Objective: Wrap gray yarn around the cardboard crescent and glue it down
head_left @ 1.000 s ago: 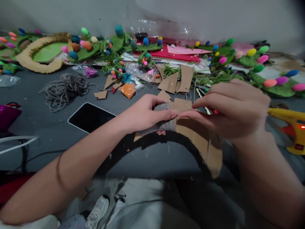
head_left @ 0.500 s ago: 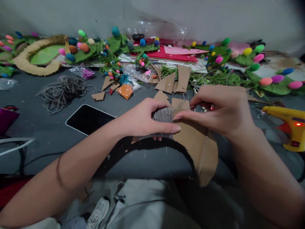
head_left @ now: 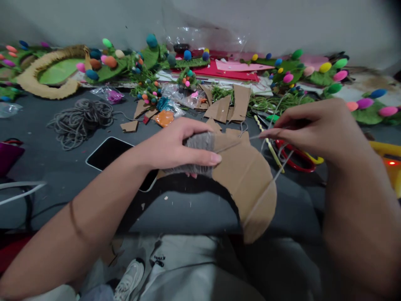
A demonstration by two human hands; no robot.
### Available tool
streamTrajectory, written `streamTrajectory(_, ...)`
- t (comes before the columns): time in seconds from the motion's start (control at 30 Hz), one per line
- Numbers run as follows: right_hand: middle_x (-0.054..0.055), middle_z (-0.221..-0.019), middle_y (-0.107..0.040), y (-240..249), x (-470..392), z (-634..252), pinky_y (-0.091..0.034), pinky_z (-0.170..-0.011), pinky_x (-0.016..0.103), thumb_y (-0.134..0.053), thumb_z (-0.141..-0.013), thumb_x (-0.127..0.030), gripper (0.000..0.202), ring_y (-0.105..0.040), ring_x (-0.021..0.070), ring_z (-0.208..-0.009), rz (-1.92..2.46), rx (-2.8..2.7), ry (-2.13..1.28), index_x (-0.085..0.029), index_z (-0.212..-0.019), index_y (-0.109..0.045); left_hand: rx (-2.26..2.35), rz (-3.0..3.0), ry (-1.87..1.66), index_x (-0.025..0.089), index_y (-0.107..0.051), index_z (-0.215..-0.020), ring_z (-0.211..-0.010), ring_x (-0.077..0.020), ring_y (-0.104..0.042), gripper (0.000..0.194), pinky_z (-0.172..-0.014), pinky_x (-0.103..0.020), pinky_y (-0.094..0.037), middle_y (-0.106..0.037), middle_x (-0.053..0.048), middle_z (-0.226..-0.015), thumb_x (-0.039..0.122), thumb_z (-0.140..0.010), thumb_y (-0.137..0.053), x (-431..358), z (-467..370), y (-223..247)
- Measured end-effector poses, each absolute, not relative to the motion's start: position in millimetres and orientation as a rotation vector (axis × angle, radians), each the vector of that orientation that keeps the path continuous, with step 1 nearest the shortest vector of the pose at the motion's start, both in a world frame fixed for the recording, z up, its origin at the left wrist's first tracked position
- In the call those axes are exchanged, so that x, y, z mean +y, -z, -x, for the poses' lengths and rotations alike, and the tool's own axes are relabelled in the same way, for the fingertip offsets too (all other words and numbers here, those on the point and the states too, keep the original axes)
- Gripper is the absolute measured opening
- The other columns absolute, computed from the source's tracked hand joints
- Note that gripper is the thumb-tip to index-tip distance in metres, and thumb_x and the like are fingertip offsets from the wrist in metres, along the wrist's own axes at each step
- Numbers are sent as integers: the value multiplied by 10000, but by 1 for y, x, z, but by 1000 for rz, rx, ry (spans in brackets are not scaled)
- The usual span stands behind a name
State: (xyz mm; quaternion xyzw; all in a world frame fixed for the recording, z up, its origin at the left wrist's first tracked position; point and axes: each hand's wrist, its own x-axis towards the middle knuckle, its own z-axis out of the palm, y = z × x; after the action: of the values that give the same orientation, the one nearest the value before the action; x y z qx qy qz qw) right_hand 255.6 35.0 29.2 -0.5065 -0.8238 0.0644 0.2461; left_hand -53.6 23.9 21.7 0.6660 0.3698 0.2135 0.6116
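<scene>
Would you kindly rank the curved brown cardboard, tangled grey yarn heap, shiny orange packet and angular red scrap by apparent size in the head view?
1. Curved brown cardboard
2. Tangled grey yarn heap
3. Shiny orange packet
4. Angular red scrap

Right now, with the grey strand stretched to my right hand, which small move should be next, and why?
Probably lay the strand snug against the edge of the grey wrapping: the right hand holds it straight, the left hand grips the wrapping, and the cardboard beyond is mostly bare.
</scene>
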Motion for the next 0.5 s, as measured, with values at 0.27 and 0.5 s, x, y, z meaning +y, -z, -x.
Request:
streamTrajectory(0.27, 27, -562, -656, -27, 45, -274, -343, -488, 293, -890, -625, -551, 386, -543, 121, -477, 1798, -2325, -296, -204, -741, -768, 1161, -1566, -1216, 154, -679, -809, -475, -85, -551, 227, -415, -233, -507, -625, 11, -634, 286, -751, -855, 39, 75, -31)
streamTrajectory(0.5, 62, -670, -679, -30, 45, -268, -297, -562, 332, -851, -670, -507, 338, -472, 127, -541, 2098, -2031, -43, -195, -769, -765, 1333, -1607, -1651, 216, -628, -757, -602, -65, -466, 198, -535, -265, -533, -538, 69, -666, 305, -791, -802, 53, 69, -16)
